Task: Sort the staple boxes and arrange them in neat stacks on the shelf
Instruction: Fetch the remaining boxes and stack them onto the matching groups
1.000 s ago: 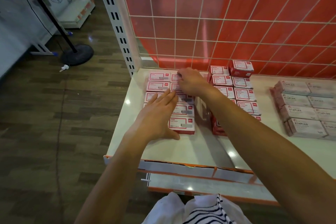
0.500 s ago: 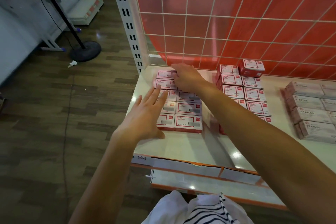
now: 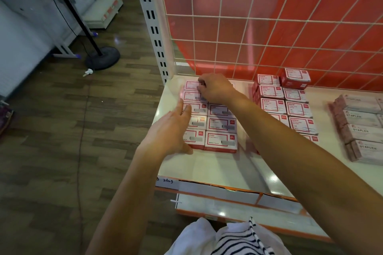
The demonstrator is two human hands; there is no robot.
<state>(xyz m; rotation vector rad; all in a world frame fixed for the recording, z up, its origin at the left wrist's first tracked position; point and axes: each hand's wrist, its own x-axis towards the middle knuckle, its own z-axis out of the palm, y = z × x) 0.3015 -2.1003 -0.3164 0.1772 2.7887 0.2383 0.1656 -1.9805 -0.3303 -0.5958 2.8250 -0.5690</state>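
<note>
Red-and-white staple boxes (image 3: 220, 142) lie in two neat columns at the left end of the white shelf (image 3: 217, 167). My left hand (image 3: 172, 130) lies flat with straight fingers against the left side of this block. My right hand (image 3: 214, 89) reaches to the back of the block, its fingers curled over the rear boxes (image 3: 191, 85). A second group of red-and-white boxes (image 3: 298, 107) stands to the right, one box (image 3: 295, 78) stacked higher at the back.
Pale pink staple packs (image 3: 360, 130) sit at the shelf's right end. A wire grid (image 3: 269, 27) with red backing closes the back. A slotted upright post (image 3: 153, 27) marks the left corner. A fan stand base (image 3: 103, 58) sits on the wood floor.
My left hand has slid from on top of the front boxes to the block's left side. My right hand has stayed at the rear boxes. The view has shifted left.
</note>
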